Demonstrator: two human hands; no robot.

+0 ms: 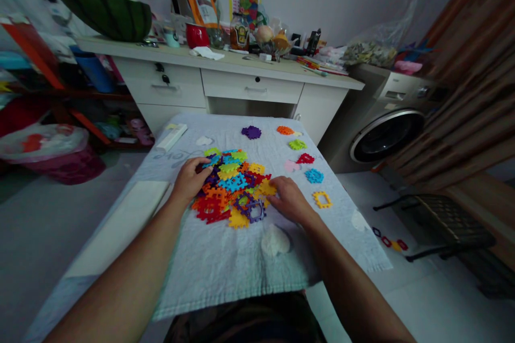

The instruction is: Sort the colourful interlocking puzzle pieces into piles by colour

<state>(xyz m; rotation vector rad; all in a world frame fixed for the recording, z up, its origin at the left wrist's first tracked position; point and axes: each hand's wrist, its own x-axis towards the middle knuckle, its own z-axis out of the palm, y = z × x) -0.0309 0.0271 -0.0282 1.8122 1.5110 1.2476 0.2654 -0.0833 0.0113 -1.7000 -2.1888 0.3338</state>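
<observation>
A heap of colourful plastic interlocking pieces (233,183), notched squares in blue, red, yellow, orange, green and purple, lies mid-table. At its upper left edge is my left hand (191,179), thumb and forefinger apart, fingertips touching near a blue piece (212,161). On the heap's right side my right hand (290,198) has its fingers and thumb about a yellow piece (265,188). Sorted by colour, small groups lie to the right and far side: purple (251,132), orange (285,130), green (298,144), red (306,158), pink (290,165), blue (314,176), and a yellow frame piece (322,200).
A pale cloth (241,262) covers the table, with a white box-like object (173,138) at its far left. Behind stands a white desk (253,86) bearing jars and bags. A washing machine (382,118) and a stool (446,220) are at right, with several pieces (387,241) on the floor.
</observation>
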